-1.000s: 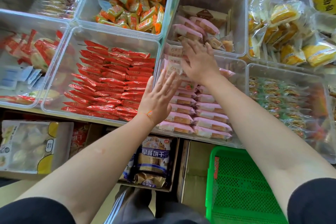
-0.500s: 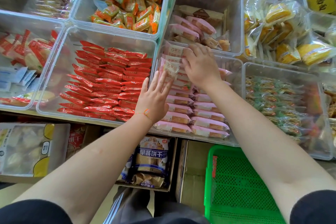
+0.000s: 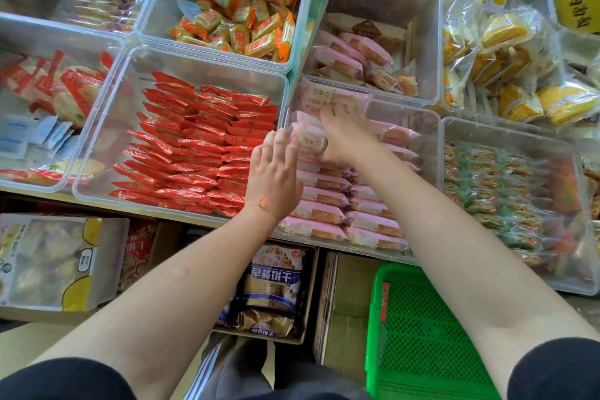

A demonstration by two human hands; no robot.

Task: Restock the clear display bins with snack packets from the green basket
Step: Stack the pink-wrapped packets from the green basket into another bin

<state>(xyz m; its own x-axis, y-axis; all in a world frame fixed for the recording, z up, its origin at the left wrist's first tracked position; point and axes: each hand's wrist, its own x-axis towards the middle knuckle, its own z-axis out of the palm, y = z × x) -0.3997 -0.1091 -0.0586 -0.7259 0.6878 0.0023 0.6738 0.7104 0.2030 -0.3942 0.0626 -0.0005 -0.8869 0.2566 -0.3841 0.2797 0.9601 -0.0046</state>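
Right hand (image 3: 341, 136): blurred, grips pink packets (image 3: 311, 140) at 12 o'clock.
Left hand (image 3: 276, 172): flat, fingers straight, steadying them.
Risk: stack could topple sideways.

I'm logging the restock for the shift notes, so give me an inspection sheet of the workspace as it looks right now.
Surface: shelf of clear display bins, set side by side.
Job's things: pink packets in rows in the middle bin; green basket below it, no packets visible in the part shown.
Clutter: red packets, orange packets, yellow packets and green packets in neighbouring bins; biscuit bags in a carton below.
Hands: left hand open, straight fingers against the pink stack; right hand blurred, on the upper pink packets, grip cannot be told.
Cables: nothing seen.
Surroundings: cardboard boxes under the shelf.
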